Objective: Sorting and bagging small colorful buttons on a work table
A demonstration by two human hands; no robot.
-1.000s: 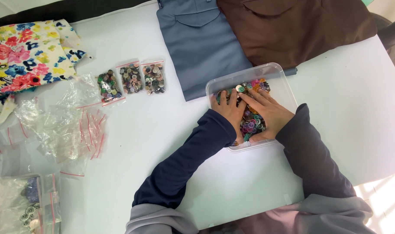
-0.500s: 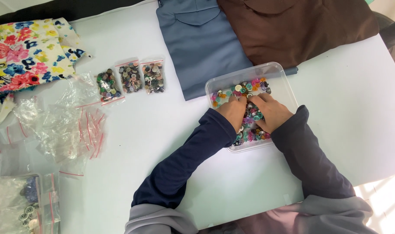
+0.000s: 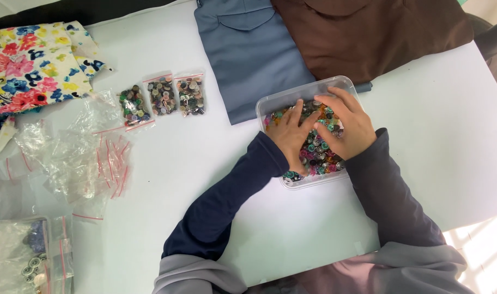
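1. Buttons [image 3: 319, 155], mixed colours, fill a clear plastic tub [image 3: 270, 103] on the white table [image 3: 205, 158]; sorting through them seems the step in hand.
2. Left hand [image 3: 291, 133] and right hand [image 3: 344, 126] lie palm-down, fingers spread, grasping nothing visible; next likely needs a careful pinch.
3. Beyond lie three filled button bags [image 3: 162, 97].

A clear rectangular plastic container [image 3: 270, 103] with rounded corners is seen lying flat and lidless on the white surface [image 3: 205, 158], its far edge just touching the folded blue-grey garment. It is filled with a loose heap of small round buttons [image 3: 320, 158] in mixed colours: pink, teal, orange, black and silver. Much of the heap is covered from above.
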